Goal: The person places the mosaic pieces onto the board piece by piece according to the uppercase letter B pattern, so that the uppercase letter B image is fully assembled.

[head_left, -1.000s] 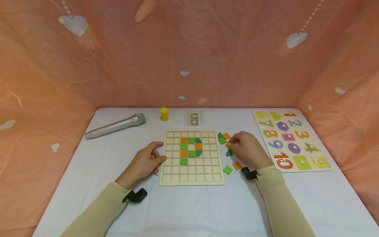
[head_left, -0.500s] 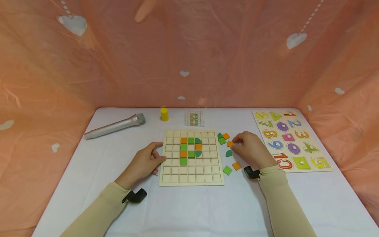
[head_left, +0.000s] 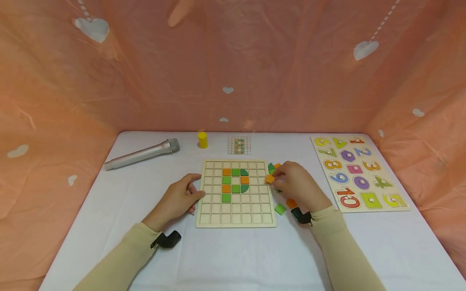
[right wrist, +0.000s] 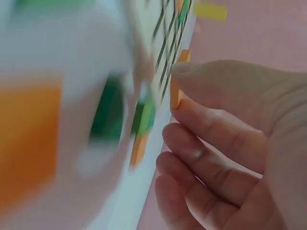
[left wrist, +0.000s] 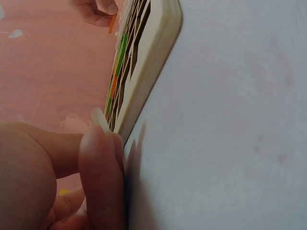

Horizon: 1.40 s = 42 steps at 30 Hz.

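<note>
My right hand [head_left: 299, 184] pinches an orange square tile [head_left: 270, 179] between thumb and index finger, raised by the right edge of the wooden grid board [head_left: 236, 220]. In the right wrist view the same orange tile [right wrist: 180, 79] stands on edge at the fingertips. Green and orange tiles on the board form a P shape, with rounded dark green pieces [head_left: 244, 188] at its right corners. Thumb and index finger of my left hand [head_left: 179, 196] touch the board's left edge without wrapping round it. Loose tiles, among them a green square [head_left: 280, 209], lie partly hidden under the right hand.
A small printed pattern card [head_left: 239, 145] lies behind the board. To its left are a yellow cylinder [head_left: 202, 140] and a silver microphone [head_left: 142, 154]. A number-and-shape puzzle board [head_left: 358, 178] lies at the right. Pink cloth walls surround the white-covered table [head_left: 218, 258].
The right hand has lifted the orange square tile from the loose ones and carried it left to the board's right edge. The left hand stays where it was.
</note>
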Tool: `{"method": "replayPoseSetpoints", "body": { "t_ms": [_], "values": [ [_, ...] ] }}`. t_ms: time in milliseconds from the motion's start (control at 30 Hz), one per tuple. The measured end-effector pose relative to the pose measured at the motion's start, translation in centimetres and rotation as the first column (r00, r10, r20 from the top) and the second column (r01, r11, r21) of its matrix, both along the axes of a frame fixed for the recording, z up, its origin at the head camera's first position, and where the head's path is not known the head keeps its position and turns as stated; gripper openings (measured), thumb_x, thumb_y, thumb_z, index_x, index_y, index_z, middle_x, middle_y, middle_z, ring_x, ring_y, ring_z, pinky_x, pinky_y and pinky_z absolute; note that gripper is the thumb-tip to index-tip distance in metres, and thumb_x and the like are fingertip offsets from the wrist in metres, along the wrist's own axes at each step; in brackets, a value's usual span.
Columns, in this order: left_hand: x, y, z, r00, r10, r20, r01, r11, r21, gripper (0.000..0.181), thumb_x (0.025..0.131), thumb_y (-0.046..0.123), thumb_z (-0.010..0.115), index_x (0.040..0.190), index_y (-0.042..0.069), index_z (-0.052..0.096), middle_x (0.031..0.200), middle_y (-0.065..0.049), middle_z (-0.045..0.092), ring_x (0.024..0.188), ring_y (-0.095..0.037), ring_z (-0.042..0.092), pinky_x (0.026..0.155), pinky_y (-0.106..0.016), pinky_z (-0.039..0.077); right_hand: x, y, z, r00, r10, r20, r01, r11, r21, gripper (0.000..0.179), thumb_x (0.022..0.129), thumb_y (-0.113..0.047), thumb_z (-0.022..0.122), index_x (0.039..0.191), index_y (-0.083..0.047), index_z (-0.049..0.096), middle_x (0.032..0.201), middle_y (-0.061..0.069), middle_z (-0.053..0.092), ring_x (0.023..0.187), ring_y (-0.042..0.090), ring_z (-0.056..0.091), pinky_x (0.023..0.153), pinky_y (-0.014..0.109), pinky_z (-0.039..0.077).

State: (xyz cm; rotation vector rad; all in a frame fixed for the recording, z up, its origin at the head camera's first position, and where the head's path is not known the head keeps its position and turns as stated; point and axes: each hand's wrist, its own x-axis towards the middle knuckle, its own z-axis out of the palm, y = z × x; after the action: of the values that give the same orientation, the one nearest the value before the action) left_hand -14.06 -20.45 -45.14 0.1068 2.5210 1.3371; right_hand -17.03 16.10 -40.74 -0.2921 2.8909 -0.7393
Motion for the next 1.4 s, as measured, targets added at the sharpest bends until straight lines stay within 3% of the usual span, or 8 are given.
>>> {"method": "replayPoseSetpoints", "body": {
  "t_ms": [167,467,767,1400],
  "values": [
    [0.0,0.0,-0.1,1.0,0.0,0.0,0.0,1.0,-0.002,0.061,0.103,0.019,0.075,0.158,0.01,0.048,0.094,-0.008,0.064,0.06,-0.016,0.064,0.058,-0.028,0.057,1.1,-3.3,-0.3,0.979,0.169,-0.117,-0.165,0.985,0.045,0.017,0.092,-0.018,0.083,0.104,-0.007,0.08,0.105,0.004,0.072,0.099,0.021,0.063,0.092,0.041,0.059],
    [0.2,0.2,-0.5,1.0,0.003,0.002,-0.003,1.0,0.015,0.06,0.103,0.017,0.075,0.157,0.01,0.049,0.092,-0.008,0.064,0.059,-0.016,0.064,0.057,-0.029,0.058,2.6,-7.3,-1.6,0.941,0.307,-0.145,-0.295,0.951,0.096,0.014,0.091,-0.019,0.083,0.103,-0.011,0.08,0.101,-0.001,0.07,0.102,0.018,0.062,0.089,0.036,0.059],
    [0.0,0.3,-0.4,1.0,0.002,0.001,-0.002,1.0,-0.001,0.061,0.102,0.018,0.075,0.157,0.01,0.049,0.094,-0.008,0.064,0.059,-0.016,0.064,0.057,-0.029,0.058,3.1,-8.1,-1.7,0.933,0.316,-0.17,-0.299,0.947,0.119,0.01,0.09,-0.014,0.081,0.099,-0.014,0.08,0.097,-0.004,0.066,0.094,0.014,0.057,0.078,0.029,0.055],
    [-0.3,0.0,-0.3,1.0,-0.001,-0.005,0.001,1.0,-0.008,0.062,0.103,0.018,0.075,0.158,0.01,0.048,0.096,-0.009,0.064,0.06,-0.017,0.065,0.057,-0.03,0.059,3.0,-8.6,-1.5,0.925,0.332,-0.184,-0.31,0.941,0.137,0.008,0.091,-0.017,0.083,0.099,-0.016,0.082,0.096,-0.004,0.068,0.093,0.013,0.056,0.075,0.027,0.054]
  ]
}}
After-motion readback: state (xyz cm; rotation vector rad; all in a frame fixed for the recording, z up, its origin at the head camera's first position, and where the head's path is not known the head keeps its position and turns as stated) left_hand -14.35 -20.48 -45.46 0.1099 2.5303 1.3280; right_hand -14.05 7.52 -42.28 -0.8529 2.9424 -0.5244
